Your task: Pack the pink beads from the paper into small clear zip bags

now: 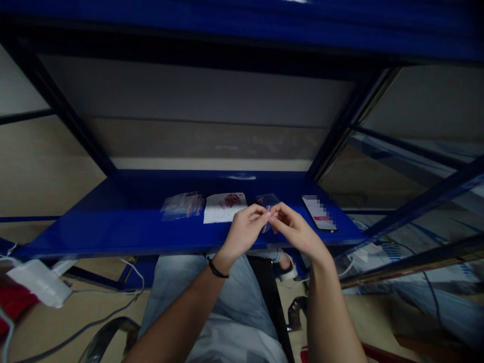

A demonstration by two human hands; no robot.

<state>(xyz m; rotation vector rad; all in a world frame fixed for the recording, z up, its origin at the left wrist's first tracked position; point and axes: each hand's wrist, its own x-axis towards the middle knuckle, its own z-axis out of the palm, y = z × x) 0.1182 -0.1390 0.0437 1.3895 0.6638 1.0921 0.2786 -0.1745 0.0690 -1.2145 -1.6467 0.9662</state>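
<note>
Above the front part of the blue shelf, my left hand (247, 227) and my right hand (291, 224) meet fingertip to fingertip. Both pinch a small clear plastic bag (266, 227), which hangs between them and is partly hidden by the fingers. Just behind the hands lies another clear bag (269, 197) with a little reddish content. To the left is a white paper sheet (217, 214) bearing a small pile of dark red pieces (232, 200), too small to name. Farther left, several flat clear plastic bags (183, 205) overlap in a stack.
A phone (319, 213) lies right of my hands on the blue shelf (124, 222). Blue uprights frame both sides, and a blue beam (242, 25) crosses overhead. A white power strip (40, 283) with cables is at lower left. My legs are under the shelf edge.
</note>
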